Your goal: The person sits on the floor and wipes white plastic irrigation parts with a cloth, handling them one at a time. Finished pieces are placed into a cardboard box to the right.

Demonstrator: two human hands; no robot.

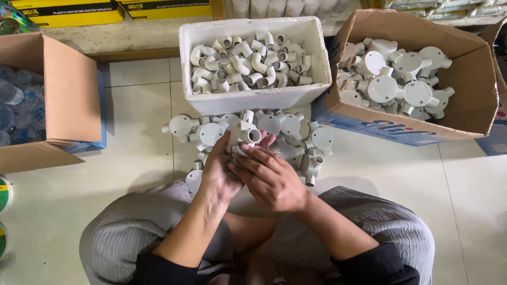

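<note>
Presently, item one: pale grey conduit fitting (244, 133), a round body with stub outlets, held over my lap above the tiled floor (132, 137). My left hand (219, 171) has its grip closed around the lower body from the left; my right hand (269, 177) lies across the front, fingers wrapped over it, so both grips are closed on the same piece. One open outlet faces up and right, just past my fingertips.

Item two: loose heap of like round fittings (285, 126) on the floor, just beyond my hands, touching one another.

Item three: white foam box (253, 97) behind the heap, filled with small grey elbows (248, 60).

Item four: brown carton (470, 68) at right, holding larger round junction boxes (396, 79).

Item five: second carton (58, 95) at left, with clear bottles (18, 105) inside.

Handling note, as I judge it: keep the left grip firm on the body and let the right do the turning or pressing, square to the outlet, so nothing seats crooked. Keep the open mouth in view.
</note>
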